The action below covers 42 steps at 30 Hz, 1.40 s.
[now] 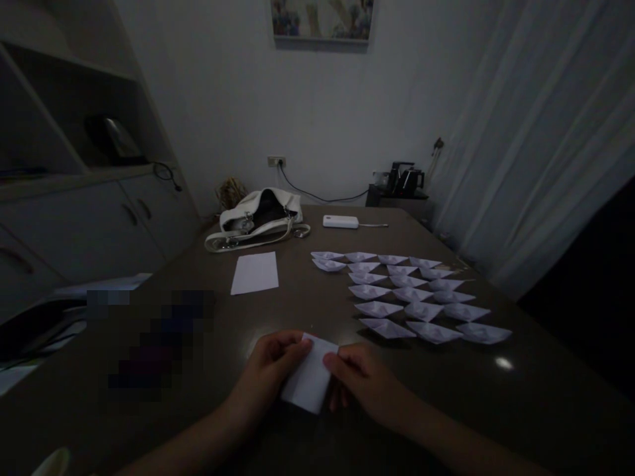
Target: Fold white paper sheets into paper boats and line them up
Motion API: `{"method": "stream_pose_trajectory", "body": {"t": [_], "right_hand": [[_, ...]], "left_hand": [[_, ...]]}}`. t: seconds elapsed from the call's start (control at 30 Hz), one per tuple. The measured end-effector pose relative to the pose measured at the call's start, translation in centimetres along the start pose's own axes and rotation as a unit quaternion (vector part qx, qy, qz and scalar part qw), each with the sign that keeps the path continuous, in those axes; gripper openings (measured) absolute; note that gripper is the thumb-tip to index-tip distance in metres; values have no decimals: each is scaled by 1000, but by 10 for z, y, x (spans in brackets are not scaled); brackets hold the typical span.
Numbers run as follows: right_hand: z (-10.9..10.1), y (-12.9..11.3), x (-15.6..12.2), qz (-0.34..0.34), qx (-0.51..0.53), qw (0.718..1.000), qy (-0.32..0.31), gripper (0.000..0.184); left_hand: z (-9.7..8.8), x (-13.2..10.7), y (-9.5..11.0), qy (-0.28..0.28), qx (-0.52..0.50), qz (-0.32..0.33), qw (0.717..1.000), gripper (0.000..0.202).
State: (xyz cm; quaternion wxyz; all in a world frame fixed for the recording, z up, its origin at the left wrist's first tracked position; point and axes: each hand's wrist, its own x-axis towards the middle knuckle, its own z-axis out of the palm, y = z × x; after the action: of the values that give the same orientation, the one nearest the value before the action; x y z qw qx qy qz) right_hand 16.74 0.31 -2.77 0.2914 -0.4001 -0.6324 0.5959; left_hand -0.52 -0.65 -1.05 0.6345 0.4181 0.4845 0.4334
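A small folded sheet of white paper [308,380] is held between my two hands, just above the near part of the dark table. My left hand [275,363] pinches its upper left edge, the thumb lying on top. On the other side, my right hand [364,380] grips the right edge between thumb and fingers. Several folded white paper boats [407,294] stand in rows to the right, beyond my right hand. A flat stack of white paper [255,272] lies farther back on the left.
A white handbag [262,215] with its strap rests at the table's far left. Near the far edge lies a white power bank [340,222] with a short cable. A pale rounded rim [53,463] shows at the bottom left. Beyond the table stands a black kettle [411,182].
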Motion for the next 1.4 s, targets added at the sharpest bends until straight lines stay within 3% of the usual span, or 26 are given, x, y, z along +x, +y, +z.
{"method": "stream_pose_trajectory", "body": {"t": [0.1, 0.27, 0.4, 0.57, 0.7, 0.87, 0.93, 1.0, 1.07, 1.17, 1.3, 1.4], "right_hand": [[2, -1, -1, -8, -13, 1000, 12, 50], [6, 2, -3, 30, 8, 997, -64, 49], [10, 3, -3, 41, -11, 999, -27, 52], [10, -2, -5, 23, -22, 998, -57, 54], [7, -5, -7, 25, -81, 996, -24, 52], [-2, -3, -4, 41, -43, 995, -78, 50], [-6, -3, -2, 0, -64, 998, -17, 40], [-9, -5, -2, -76, -113, 985, 107, 24], [-11, -6, -2, -139, -144, 963, 181, 29], [-10, -8, -3, -164, -130, 965, 157, 26], [-8, -7, -2, -153, -34, 980, 122, 15], [-7, -6, -1, -131, 32, 984, 117, 23]], "left_hand": [[1, 0, 1, -9, -18, -3, 1000, 41], [-2, 6, -7, -2, -41, 16, 999, 41], [-2, 9, -10, 15, -72, 26, 997, 40], [0, 4, -5, 22, -81, 37, 996, 35], [0, 4, 0, 19, -87, 40, 995, 33], [-5, 8, 4, -4, -87, 39, 995, 44], [-5, 7, 5, -15, -57, 67, 996, 45], [-5, 5, 4, -26, 2, 100, 995, 42], [-4, 2, 3, -41, 61, 125, 989, 37], [-3, 0, 0, -65, 93, 137, 984, 35], [-4, 3, -3, -87, 82, 123, 985, 39], [-5, 6, -4, -93, 82, 117, 985, 38]]}}
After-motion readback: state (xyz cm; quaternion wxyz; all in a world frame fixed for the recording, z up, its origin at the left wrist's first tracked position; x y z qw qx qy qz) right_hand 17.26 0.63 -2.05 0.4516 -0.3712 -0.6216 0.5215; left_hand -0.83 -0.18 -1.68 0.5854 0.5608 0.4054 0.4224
